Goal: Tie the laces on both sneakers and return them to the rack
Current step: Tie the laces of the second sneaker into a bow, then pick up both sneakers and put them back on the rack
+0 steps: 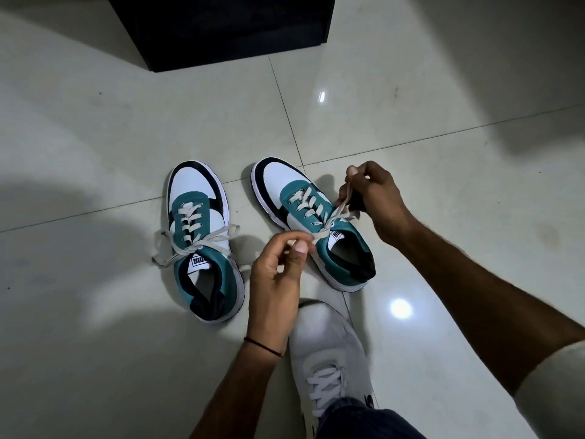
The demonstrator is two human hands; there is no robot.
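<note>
Both hands pinch lace ends of the right sneaker — left hand near the tongue, right hand raised beside it. Left sneaker sits beside it on tiled floor, laces loose. Dark cabinet beyond.

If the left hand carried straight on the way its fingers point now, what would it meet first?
Probably the right-hand sneaker: the left hand, pinching a lace end, points up and right toward that shoe's tongue and collar. Depth is uncertain, so it might pass just above.
</note>
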